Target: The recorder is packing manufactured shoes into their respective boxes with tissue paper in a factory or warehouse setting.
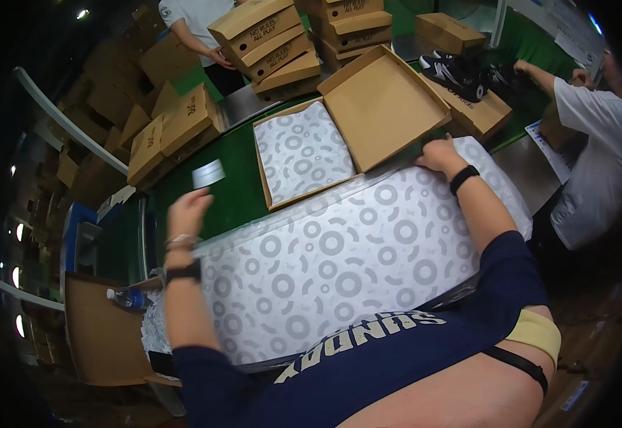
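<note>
A stack of white tissue paper (339, 264) printed with grey rings is spread across the lower middle of the frame. Its far right edge is gripped by the right hand (436, 155), just below the open cardboard shoebox (346, 125) at upper centre, which is already lined with a sheet. The left hand (186, 212) is held open and empty at centre left, above the green table (236, 196).

At your 12 o'clock, the open shoebox (375, 107) is plain tan cardboard, lined with white tissue paper (304, 151) printed in grey rings and arcs. The paper stack (339, 264) before you repeats that pattern. Belt surface (232, 196) dark green. At 1 o'clock, sneakers (453, 75) black with white.
</note>
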The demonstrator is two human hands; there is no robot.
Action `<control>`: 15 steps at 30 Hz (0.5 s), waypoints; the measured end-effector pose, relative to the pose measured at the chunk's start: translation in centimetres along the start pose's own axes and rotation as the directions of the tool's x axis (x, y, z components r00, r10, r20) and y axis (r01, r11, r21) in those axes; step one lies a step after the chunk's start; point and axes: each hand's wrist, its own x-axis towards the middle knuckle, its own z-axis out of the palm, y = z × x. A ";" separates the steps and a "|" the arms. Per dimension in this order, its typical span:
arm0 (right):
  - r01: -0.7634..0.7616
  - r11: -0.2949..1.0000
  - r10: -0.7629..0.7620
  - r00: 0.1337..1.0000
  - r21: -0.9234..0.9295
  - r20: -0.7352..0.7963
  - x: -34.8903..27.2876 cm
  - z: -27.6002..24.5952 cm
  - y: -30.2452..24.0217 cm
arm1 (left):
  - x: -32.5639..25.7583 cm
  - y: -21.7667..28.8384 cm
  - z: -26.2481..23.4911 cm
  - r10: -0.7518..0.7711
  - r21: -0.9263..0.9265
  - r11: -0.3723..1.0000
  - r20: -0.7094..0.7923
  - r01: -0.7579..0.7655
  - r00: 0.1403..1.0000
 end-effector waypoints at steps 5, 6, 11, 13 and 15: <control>0.383 0.708 -0.367 0.917 0.593 -0.154 1.2 -2.8 -10.1 | 4.4 0.8 12.9 -0.508 -0.490 0.475 0.526 0.731 0.682; 0.582 0.543 -0.456 0.810 0.606 -0.368 3.3 1.0 -9.8 | 4.9 3.8 14.9 -0.398 -0.574 0.399 0.595 0.716 0.698; 0.396 0.656 -0.594 0.796 0.642 0.117 5.3 -1.8 -12.1 | 7.7 -6.1 18.1 -0.445 0.258 0.885 0.215 0.388 0.870; 0.059 0.880 0.141 0.915 0.471 -0.377 5.0 -2.9 -6.7 | 7.8 -3.5 18.6 -0.434 0.486 0.823 0.202 0.294 0.878; -0.446 0.587 0.740 0.635 0.676 -0.223 7.3 -2.4 2.9 | 6.9 2.7 17.9 -0.351 0.753 0.652 0.191 0.093 0.917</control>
